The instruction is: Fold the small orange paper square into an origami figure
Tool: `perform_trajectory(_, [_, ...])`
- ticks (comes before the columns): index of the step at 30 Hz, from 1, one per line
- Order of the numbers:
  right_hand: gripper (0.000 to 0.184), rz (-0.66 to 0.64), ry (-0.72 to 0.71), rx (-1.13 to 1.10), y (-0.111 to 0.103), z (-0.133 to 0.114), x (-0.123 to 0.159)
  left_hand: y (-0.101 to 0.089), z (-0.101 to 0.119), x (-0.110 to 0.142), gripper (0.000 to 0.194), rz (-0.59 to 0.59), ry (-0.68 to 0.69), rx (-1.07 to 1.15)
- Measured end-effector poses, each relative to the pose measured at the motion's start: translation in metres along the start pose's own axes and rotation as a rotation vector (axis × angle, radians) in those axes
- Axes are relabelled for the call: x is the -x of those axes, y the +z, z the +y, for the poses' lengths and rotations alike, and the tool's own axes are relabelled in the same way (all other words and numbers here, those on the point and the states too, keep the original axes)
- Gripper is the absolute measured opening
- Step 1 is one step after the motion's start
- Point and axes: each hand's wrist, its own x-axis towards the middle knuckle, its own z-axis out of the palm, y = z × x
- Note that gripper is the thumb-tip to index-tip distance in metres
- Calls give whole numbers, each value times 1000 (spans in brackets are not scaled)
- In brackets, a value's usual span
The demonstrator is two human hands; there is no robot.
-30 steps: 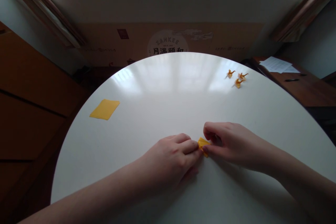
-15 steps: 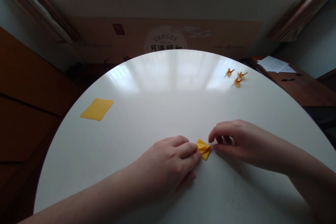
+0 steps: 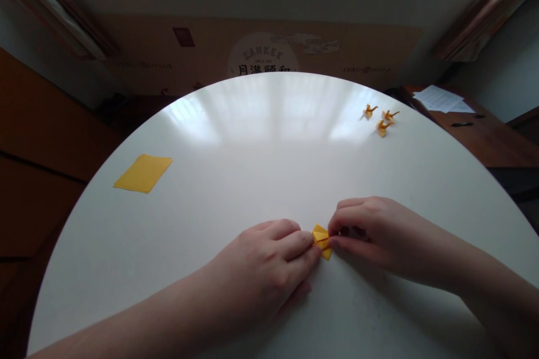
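A small folded piece of yellow origami paper (image 3: 321,235) lies on the white table, partly covered by fingertips. From its left side, my left hand (image 3: 273,261) presses it with closed fingers. My right hand (image 3: 362,227) pinches its right corner between thumb and forefinger. The pinched corner itself is hidden behind those fingers.
A stack of yellow paper sheets (image 3: 143,174) lies at the table's left. Three folded paper cranes (image 3: 382,128) stand near the far right edge of the round white table (image 3: 252,179). Beyond it, a brown cabinet (image 3: 488,137) bears white papers (image 3: 440,99).
My right hand has moved left and closed on the right corner of the folded paper. My left hand keeps its hold. The view has shifted slightly.
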Motion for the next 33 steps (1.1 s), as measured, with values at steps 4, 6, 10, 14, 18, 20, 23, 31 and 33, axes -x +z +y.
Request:
perform_trajectory(4, [12,7,6,-2,1,0,-1,0,0,0,34,20,6,-2])
perform_trajectory(6, [12,11,11,0,2,0,-1,0,-1,1,34,21,5,-2])
perform_trajectory(10, [12,12,29,-4,3,-1,-3,1,0,1,35,6,-8,3])
perform_trajectory(14, [11,17,58,-17,4,-3,-3,1,0,1,35,-1,-10,9])
perform_trajectory(18, [12,20,87,-24,4,-5,-2,0,0,0,36,4,-9,14])
perform_trajectory(20, [12,20,95,-27,4,-5,-2,0,0,0,35,5,-13,15])
perform_trajectory(23, [12,20,97,-30,4,-5,-3,0,0,0,35,5,-15,11])
perform_trajectory(31, [10,-5,38,-76,1,4,-4,0,2,2,38,-3,-26,2])
perform_trajectory(33, [9,-17,23,-90,0,5,-4,0,2,3,39,-8,-24,1])
